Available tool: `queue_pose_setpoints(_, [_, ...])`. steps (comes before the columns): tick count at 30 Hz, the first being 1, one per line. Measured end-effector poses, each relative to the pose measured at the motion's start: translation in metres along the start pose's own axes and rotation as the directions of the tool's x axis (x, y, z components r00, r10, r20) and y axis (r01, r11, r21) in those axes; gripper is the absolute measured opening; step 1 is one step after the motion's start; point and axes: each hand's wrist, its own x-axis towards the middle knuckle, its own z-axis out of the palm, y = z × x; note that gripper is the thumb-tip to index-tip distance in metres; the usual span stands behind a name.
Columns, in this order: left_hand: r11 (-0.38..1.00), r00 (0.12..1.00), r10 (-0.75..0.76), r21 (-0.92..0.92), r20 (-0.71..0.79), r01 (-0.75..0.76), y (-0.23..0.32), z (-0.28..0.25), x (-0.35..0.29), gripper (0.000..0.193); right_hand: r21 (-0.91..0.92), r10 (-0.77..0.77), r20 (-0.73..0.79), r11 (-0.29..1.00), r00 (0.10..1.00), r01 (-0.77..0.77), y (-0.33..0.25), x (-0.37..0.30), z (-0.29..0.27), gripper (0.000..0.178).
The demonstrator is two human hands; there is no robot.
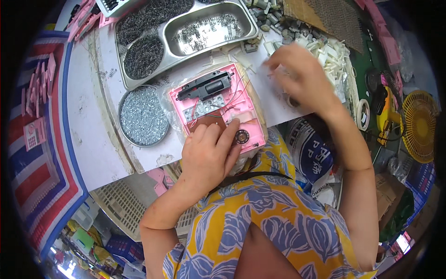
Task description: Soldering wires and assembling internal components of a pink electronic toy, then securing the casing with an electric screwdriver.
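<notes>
Head camera: where is the left hand (206, 149)?

It lies over the near part of an open pink casing (257, 131), fingers touching the parts inside, the index finger reaching toward a small round dark disc (242, 136). Whether the hand clamps the casing or only rests on it, I cannot tell.

And where does that casing sit?

At the near edge of the white table (93, 116), slightly turned, with its inside facing up. A black mechanism (204, 86) lies across its far end, then a silvery plate (204, 108), with a brown board (209, 122) partly under the fingers. Thin wires run among them.

What about the right hand (297, 76)?

It is blurred, well apart from the casing, its fingers bent beside a heap of white plastic parts (332, 60). I cannot tell whether the fingertips meet or hold anything. Grey parts (302, 32) are piled just beyond.

What stands to the left of the casing?

A round dish (120, 116) full of small silvery pieces. Farther back is a metal tray (186, 67) with compartments; dark springs (144, 56) fill some, and another has small pieces scattered over its shiny bottom.
</notes>
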Motion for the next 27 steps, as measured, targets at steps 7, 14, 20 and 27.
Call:
queue_pose_setpoints(7, [0.998, 0.999, 0.032, -0.054, -0.023, -0.033, -0.001, -0.003, 0.003, 0.051, -0.623, 0.247, 0.175, 0.777, 0.953, -0.087, 0.037, 0.034, -0.007, 0.03])
queue_pose_setpoints(14, [0.765, 0.954, -0.297, -0.609, -0.041, 0.212, 0.001, -0.023, 0.044, 0.037, -0.256, -0.09, -0.098, 0.965, 0.991, 0.062, -0.021, 0.029, -0.005, 0.039])
queue_pose_setpoints(20, [0.575, 0.947, -0.192, -0.752, 0.257, 0.321, 0.001, -0.032, 0.088, 0.025, 0.173, 0.069, 0.043, 0.982, 0.997, -0.075, -0.065, 0.0, -0.019, 0.027])
queue_pose_setpoints(27, [0.492, 0.796, 0.11, -0.729, 0.595, 0.476, 0.014, -0.045, 0.121, 0.022, 0.686, 0.398, 0.226, 0.583, 0.889, -0.435, -0.046, -0.046, -0.038, 0.012])
